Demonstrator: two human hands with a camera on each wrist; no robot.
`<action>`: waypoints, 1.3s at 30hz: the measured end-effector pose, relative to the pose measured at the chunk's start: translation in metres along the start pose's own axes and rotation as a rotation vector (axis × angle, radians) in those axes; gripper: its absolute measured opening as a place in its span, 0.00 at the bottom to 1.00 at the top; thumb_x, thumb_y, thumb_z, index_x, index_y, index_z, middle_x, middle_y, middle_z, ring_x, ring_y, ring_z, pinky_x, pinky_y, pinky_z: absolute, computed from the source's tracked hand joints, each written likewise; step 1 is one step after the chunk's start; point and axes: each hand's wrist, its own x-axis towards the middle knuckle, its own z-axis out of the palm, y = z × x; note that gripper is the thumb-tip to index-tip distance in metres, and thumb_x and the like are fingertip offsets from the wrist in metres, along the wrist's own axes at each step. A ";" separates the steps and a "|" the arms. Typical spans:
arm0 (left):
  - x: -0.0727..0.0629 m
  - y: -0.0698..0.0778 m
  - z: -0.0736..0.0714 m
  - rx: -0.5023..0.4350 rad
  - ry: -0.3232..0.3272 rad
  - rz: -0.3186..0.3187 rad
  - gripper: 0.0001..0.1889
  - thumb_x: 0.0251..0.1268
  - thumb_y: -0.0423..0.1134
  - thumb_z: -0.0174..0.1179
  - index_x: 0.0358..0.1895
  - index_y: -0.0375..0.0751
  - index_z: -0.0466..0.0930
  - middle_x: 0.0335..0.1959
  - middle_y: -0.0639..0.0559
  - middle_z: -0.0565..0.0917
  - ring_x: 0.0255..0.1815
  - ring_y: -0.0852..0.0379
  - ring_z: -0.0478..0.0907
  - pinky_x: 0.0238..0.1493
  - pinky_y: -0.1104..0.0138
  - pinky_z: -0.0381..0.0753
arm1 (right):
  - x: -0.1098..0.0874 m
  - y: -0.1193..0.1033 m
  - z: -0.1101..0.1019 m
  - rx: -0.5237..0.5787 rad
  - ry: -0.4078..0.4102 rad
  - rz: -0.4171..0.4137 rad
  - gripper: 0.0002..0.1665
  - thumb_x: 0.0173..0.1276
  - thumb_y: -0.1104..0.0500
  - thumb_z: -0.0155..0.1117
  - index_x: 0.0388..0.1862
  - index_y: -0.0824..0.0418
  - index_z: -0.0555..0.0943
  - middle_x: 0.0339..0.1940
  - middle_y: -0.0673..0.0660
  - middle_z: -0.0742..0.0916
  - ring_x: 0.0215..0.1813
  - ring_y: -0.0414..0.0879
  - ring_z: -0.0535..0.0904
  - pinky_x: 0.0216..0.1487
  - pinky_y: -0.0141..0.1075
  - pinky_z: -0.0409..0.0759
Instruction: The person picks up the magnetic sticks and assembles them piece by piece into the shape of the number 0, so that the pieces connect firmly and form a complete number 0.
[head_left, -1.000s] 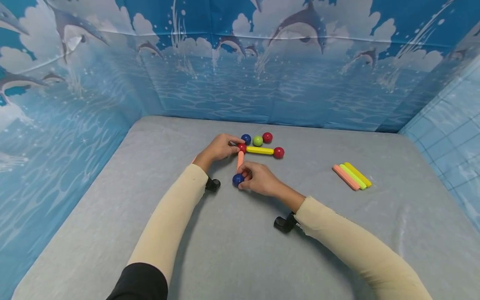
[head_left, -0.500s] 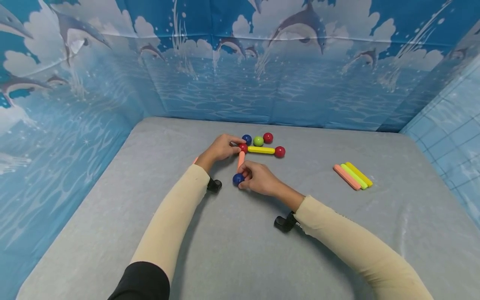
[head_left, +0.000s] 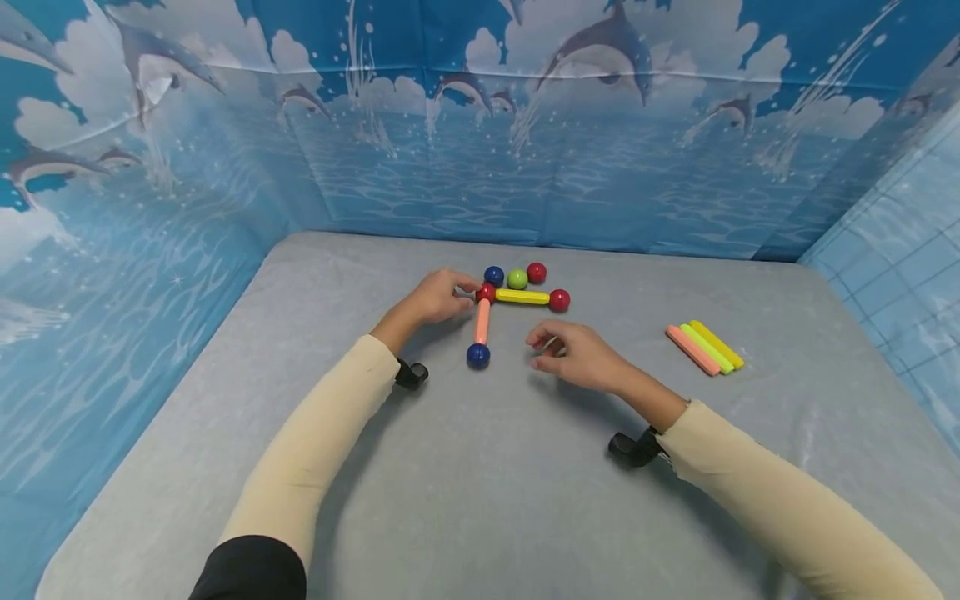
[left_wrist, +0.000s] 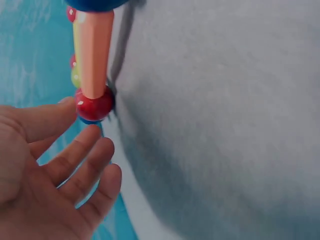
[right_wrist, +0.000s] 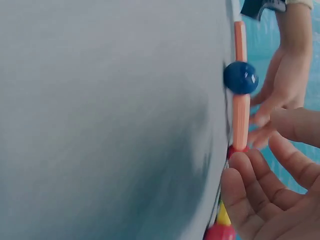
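An L-shaped joining of balls and sticks lies on the grey table. A red ball point(head_left: 486, 293) forms the corner, a yellow stick point(head_left: 522, 297) runs right to another red ball point(head_left: 559, 301), and an orange stick point(head_left: 482, 322) runs nearer to a blue ball point(head_left: 477, 356). At the corner ball, my left hand point(head_left: 442, 297) has loosened fingers; in the left wrist view its fingertips point(left_wrist: 90, 132) lie close to the red ball point(left_wrist: 95, 104), and contact is unclear. My right hand point(head_left: 576, 355) hovers right of the blue ball, fingers loosely bent, holding nothing.
Behind the joined pieces sit a loose blue ball point(head_left: 493, 276), a green ball point(head_left: 517, 279) and a red ball point(head_left: 536, 272). Orange, lime and yellow sticks point(head_left: 705, 347) lie side by side at right. Another orange stick point(right_wrist: 240, 40) shows beyond the blue ball in the right wrist view.
My right hand has let go of the blue ball end and moved right. My left fingers have loosened from the corner red ball and drawn slightly left. The joined pieces stay in place.
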 end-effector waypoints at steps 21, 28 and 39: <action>-0.076 -0.014 -0.002 0.111 -0.008 0.238 0.20 0.69 0.36 0.60 0.64 0.43 0.78 0.59 0.47 0.82 0.52 0.52 0.81 0.51 0.58 0.81 | -0.113 0.083 -0.084 -0.331 0.276 0.039 0.15 0.64 0.65 0.68 0.49 0.66 0.82 0.45 0.64 0.86 0.39 0.42 0.80 0.36 0.33 0.80; -0.075 0.003 0.010 0.157 -0.106 0.309 0.22 0.70 0.41 0.60 0.67 0.48 0.76 0.59 0.49 0.80 0.52 0.54 0.79 0.55 0.58 0.79 | -0.109 0.113 -0.090 -0.484 0.288 0.152 0.20 0.63 0.62 0.68 0.51 0.74 0.80 0.43 0.71 0.81 0.40 0.59 0.79 0.38 0.53 0.79; -0.069 0.012 0.021 0.172 -0.143 0.296 0.21 0.68 0.42 0.64 0.63 0.50 0.79 0.58 0.52 0.81 0.52 0.56 0.77 0.58 0.59 0.78 | -0.105 0.124 -0.088 -0.550 0.263 0.178 0.17 0.59 0.63 0.71 0.44 0.73 0.82 0.40 0.71 0.82 0.38 0.59 0.77 0.39 0.55 0.78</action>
